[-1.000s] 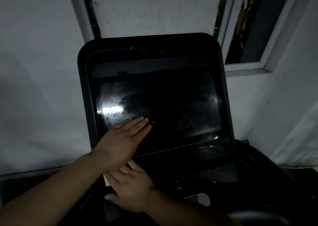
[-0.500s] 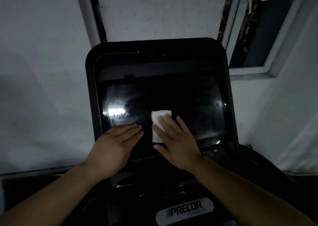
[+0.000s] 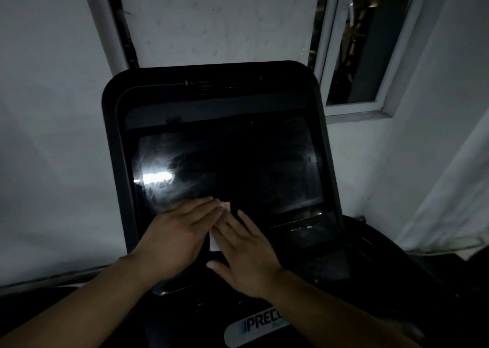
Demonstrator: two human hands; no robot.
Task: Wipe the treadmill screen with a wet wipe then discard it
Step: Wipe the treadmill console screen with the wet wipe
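Your wet wipe point(image 3: 221, 224) lies flat low on the treadmill screen point(image 3: 238, 167), pinned under your right hand point(image 3: 246, 255), fingers spread; your left hand point(image 3: 180, 231) rests flat beside it, holding nothing. Wiping is underway: next, sweep up and right across open glass, stopping at the screen's black bezel point(image 3: 116, 146).

The right hand point(image 3: 246, 257) has slid the wet wipe point(image 3: 215, 239) down and left across the treadmill screen point(image 3: 264, 167), from mid-screen to the lower edge. Now the wipe is mostly covered, just slivers showing at the fingertips and by the thumb side. The left hand point(image 3: 176, 233) sits closer in, its fingers overlapping the right hand's fingertips.
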